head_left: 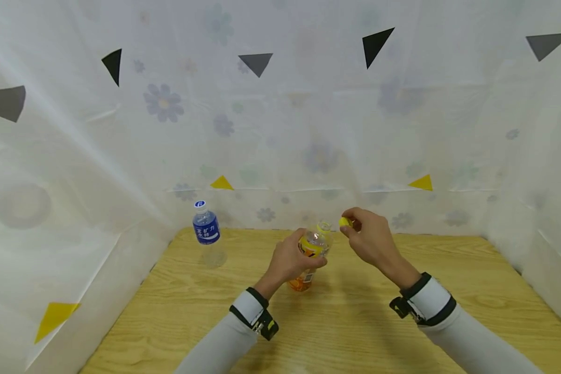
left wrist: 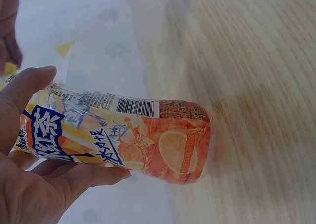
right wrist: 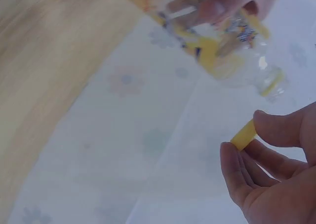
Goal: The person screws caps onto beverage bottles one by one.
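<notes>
My left hand (head_left: pixel 290 258) grips a clear plastic drink bottle (left wrist: pixel 170 140) around its upper body. The bottle has a yellow and orange label with an orange slice and a barcode; its neck (right wrist: pixel 272 81) is uncapped and leans to the right. A yellow bottle cap (right wrist: pixel 244 135) is pinched between the thumb and fingertips of my right hand (head_left: pixel 371 239), just right of the neck and apart from it. To the left on the table stands a second bottle (head_left: pixel 206 228), with a blue label and a white and blue cap on.
The wood-grain table (head_left: pixel 191 322) lies under both hands. A whitish sheet (head_left: pixel 280 130) with flowers and dark and yellow triangles hangs behind it and along both sides.
</notes>
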The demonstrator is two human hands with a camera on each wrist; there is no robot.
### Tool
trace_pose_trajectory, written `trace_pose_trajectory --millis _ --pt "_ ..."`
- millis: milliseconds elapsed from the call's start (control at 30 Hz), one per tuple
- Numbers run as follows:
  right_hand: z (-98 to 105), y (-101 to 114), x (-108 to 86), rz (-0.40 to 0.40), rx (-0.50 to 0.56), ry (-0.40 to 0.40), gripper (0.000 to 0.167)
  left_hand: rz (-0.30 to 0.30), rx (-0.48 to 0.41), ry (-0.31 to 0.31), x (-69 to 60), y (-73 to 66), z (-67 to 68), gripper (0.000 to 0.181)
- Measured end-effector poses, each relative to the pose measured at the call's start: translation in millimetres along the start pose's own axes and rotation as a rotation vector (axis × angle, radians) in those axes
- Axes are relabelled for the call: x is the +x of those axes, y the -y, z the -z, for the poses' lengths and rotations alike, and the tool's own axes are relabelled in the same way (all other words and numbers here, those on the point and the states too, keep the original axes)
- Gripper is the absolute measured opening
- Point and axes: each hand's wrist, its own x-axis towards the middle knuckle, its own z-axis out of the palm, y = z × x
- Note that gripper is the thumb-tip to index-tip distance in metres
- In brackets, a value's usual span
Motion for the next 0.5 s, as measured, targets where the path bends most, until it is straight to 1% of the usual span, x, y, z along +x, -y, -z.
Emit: trace_pose_trajectory --millis 100,233,333,500 --pt "3 10 -0.5 0.040 0.050 -0.037 0.024 -0.004 0.002 -0.001 0.5 0.1 0.8 0.066" --pt "3 21 -2.2 0.085 0.090 -0.059 0.026 -0.013 0.006 0.000 0.3 0.1 1.1 0.065" --pt "1 26 -2.1 0.097 0.091 -0.053 0.027 -0.016 0.009 0.003 -0.1 -0.4 1.0 0.065" --pt "-2 28 -2.5 0.110 0.057 -0.026 0.028 -0.028 0.021 0.010 0.2 -1.4 -1.6 0.064"
